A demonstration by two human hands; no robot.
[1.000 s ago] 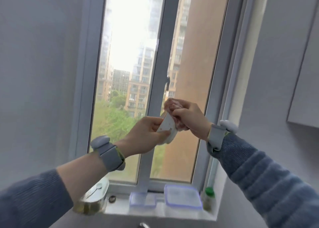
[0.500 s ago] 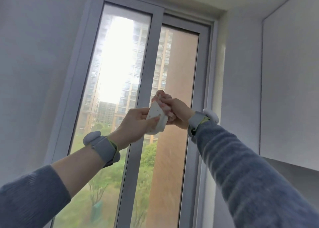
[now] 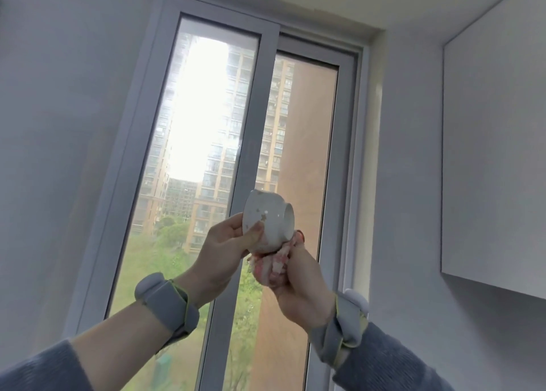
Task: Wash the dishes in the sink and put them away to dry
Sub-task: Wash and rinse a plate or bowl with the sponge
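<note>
A small white bowl (image 3: 270, 222) is held up in front of the window, tipped on its side with its foot ring pointing right. My left hand (image 3: 220, 251) grips it by the rim, thumb on the outside wall. My right hand (image 3: 298, 284) is just below and to the right of it, fingers curled round a bunched pink and white cloth (image 3: 273, 268) that touches the underside of the bowl. The sink is out of view.
A tall sliding window (image 3: 245, 166) with a grey frame fills the middle, with apartment blocks and trees outside. A white wall cabinet (image 3: 496, 160) hangs at the right. Plain wall lies to the left.
The camera has tilted upward, so the sill and its containers have dropped out of view. The bowl has turned so its foot ring shows, and my right hand with the cloth has moved from above it to below it.
</note>
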